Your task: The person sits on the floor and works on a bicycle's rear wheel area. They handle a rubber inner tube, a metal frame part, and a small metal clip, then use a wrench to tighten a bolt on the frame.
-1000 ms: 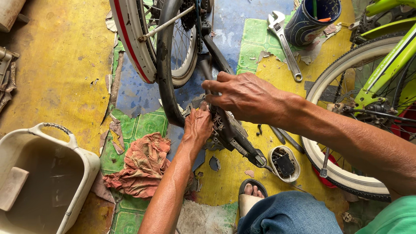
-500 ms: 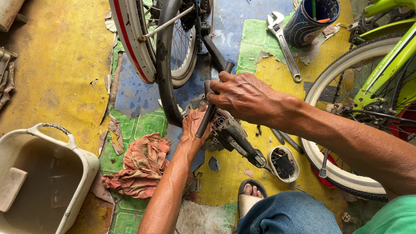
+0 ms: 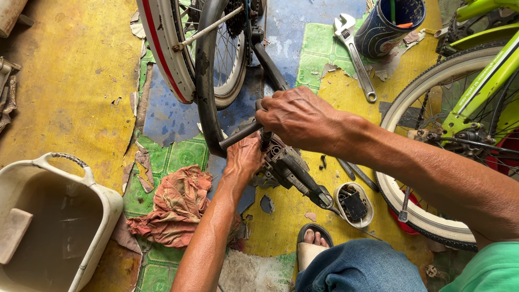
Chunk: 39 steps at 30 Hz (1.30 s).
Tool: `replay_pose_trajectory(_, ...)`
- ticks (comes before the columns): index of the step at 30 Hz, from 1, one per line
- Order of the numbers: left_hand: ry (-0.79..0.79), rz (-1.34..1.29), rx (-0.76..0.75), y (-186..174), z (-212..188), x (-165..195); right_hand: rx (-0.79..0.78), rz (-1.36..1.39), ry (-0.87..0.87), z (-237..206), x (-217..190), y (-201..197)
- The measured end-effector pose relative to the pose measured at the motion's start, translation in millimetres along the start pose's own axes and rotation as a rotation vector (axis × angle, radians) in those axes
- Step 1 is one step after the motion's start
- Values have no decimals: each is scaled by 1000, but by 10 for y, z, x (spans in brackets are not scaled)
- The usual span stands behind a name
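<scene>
The crank assembly [image 3: 281, 162] of the upturned bike lies at the middle of the floor, just below the black tyre [image 3: 204, 75], with its crank arm [image 3: 311, 186] running down and right towards your sandalled foot [image 3: 313, 246]. Your right hand [image 3: 300, 119] sits on top of it, fingers curled tight around a dark metal bar [image 3: 240, 133] that slants down and left from your fist, its free end against the tyre's lower edge. Your left hand [image 3: 244, 157] comes up from below and presses against the left side of the assembly; its fingers are tucked under the bar and the other hand, so you cannot tell how far they are closed or whether they grip anything.

Just right of the crank arm's end stands a small white cup [image 3: 354, 204] with a dark part inside. A few thin tools [image 3: 354, 173] lie on the yellow floor between the cup and your right forearm. A crumpled reddish rag [image 3: 175, 208] lies left of your left forearm, and beyond it, at the lower left corner, a cream tub [image 3: 100, 189] holds murky water and a pale block. An adjustable wrench [image 3: 357, 57] lies near the top, beside a dark blue can [image 3: 386, 24]. A green bike [image 3: 478, 86] with a white-walled wheel fills the right edge.
</scene>
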<state>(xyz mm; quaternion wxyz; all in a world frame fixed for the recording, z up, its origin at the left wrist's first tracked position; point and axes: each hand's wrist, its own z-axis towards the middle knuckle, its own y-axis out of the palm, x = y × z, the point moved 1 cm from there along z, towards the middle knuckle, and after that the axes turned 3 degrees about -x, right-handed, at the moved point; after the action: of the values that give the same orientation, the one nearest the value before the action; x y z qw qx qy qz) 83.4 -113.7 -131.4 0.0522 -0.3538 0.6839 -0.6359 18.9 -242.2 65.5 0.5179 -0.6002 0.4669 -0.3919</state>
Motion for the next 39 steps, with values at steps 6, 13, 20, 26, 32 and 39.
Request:
replay_pose_trajectory(6,-51,-46,-70,-59,-33,34,-54,-4,49,-9,-62,28)
replay_pose_trajectory(13,-47,-31,-131,-50,-46,35,-15,101,106,-9,-65,38)
replay_pose_trajectory(20,-38,-20,-108,-17,-34,37,-62,187,208,37,-80,12)
replay_pose_trajectory(26,-22,-42,-103,20,-50,-6,-178,325,392,75,-117,-26)
replay_pose_trajectory(32,-24,-17,-63,82,-16,-30,-138,200,330,-87,-67,-81)
replay_pose_trajectory(39,-28,-35,-136,69,-35,-47,182,0,-163,-233,55,-18)
